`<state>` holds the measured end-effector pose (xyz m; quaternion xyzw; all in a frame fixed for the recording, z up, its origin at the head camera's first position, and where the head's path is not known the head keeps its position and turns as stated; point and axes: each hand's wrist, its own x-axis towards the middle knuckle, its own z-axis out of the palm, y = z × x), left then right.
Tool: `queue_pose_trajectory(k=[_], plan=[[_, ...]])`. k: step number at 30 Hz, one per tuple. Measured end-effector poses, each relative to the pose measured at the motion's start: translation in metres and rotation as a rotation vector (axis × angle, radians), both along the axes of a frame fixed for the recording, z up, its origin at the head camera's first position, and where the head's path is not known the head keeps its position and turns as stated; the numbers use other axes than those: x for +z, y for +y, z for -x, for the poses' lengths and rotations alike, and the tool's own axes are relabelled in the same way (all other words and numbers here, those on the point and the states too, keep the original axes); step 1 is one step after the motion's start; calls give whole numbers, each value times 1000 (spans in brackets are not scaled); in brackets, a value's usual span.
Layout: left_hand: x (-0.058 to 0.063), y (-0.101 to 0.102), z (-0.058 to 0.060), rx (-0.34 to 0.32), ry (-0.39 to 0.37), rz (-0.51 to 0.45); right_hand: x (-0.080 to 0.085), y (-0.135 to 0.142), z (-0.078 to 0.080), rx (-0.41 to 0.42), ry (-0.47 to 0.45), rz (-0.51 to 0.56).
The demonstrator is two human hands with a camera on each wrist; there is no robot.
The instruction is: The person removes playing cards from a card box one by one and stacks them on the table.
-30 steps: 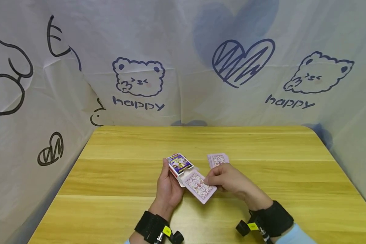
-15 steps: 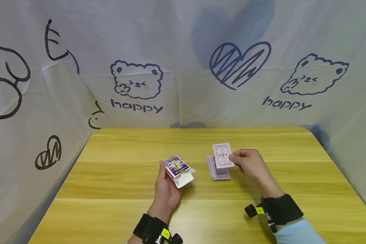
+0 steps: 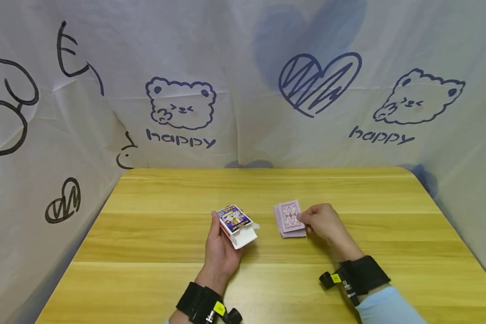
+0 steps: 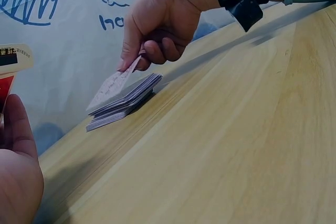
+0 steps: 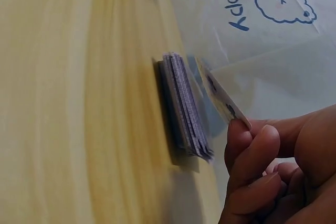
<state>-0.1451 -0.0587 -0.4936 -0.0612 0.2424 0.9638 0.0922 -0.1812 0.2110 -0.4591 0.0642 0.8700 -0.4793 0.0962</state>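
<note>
My left hand (image 3: 222, 254) holds a purple-and-white playing card box (image 3: 235, 219), thumb along its side and palm beneath. The box's white end flap hangs open toward me; whether cards are inside is hidden. My right hand (image 3: 324, 223) pinches a playing card (image 3: 290, 216) between thumb and fingers, its pink patterned back facing up. Just under that card lies a stack of playing cards (image 4: 123, 106) on the table. In the right wrist view a gap shows between the tilted card (image 5: 223, 95) and the stack (image 5: 184, 103).
The wooden table (image 3: 146, 238) extends around both hands. White cloth (image 3: 243, 58) with drawn bears and hearts hangs behind it and along the sides. Black bands with small cameras (image 3: 328, 280) sit on both wrists.
My right hand has carried the card from the box's open end rightward, above the stack, then lowered it closer to the stack. The left hand keeps holding the box nearly in place.
</note>
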Motion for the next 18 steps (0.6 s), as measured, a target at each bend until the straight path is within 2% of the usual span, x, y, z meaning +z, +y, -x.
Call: queue_pose_trajectory(k=[6,18], plan=[[0,-1,0,-2,-12,-1,-6,-3,1,-14,20,-75],[-1,-1,0,-4,-17,-5,-12,-4,1,12,46,-258]])
